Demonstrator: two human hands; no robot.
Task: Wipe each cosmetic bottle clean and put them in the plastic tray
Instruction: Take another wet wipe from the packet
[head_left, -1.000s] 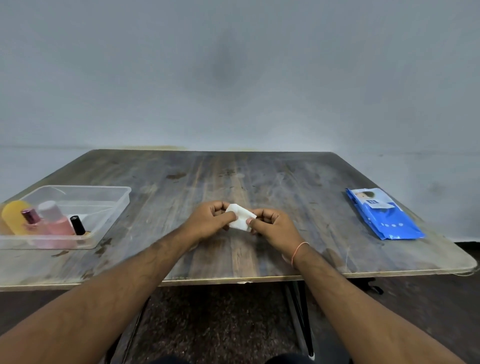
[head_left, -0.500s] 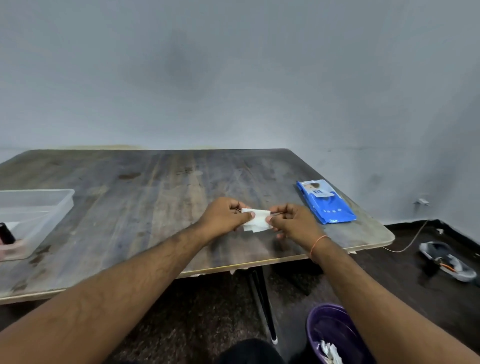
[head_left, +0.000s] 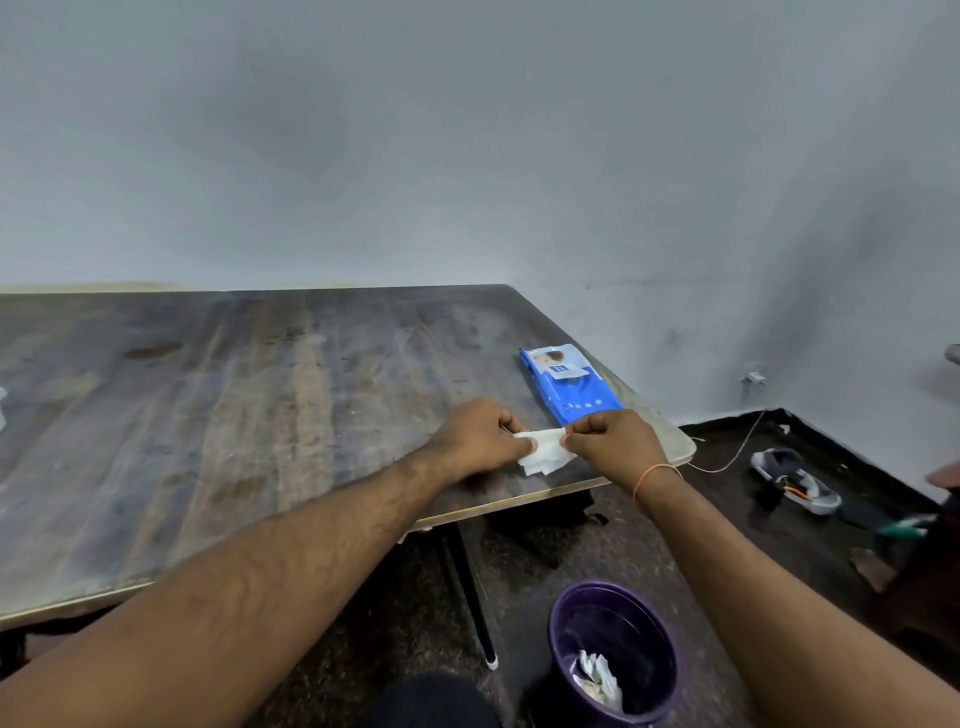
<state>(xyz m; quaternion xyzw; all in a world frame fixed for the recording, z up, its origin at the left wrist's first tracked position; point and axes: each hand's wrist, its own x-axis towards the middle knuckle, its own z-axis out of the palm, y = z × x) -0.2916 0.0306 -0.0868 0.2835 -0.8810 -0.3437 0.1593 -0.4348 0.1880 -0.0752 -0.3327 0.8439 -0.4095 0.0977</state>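
Pinching a small white wipe (head_left: 545, 452) between both hands, that's what's going on here: the left hand (head_left: 480, 436) has its thumb and fingers closed on the wipe's left edge, the right hand (head_left: 613, 441) is closed on the right edge, both just above the near right corner of the wooden bench (head_left: 234, 415). Blue wipes pack (head_left: 569, 384) lies flat just beyond the hands, near the bench's right edge. No cosmetic bottles or plastic tray in the frame right now, so can't say where they sit. Down at the lower right on the floor there's a purple bin (head_left: 613, 654) with crumpled white stuff inside. My guess is the wiping is done and this wipe is used, so the next move is probably dropping it in that bin, which means carrying it off the bench edge and down, then letting go over the opening.
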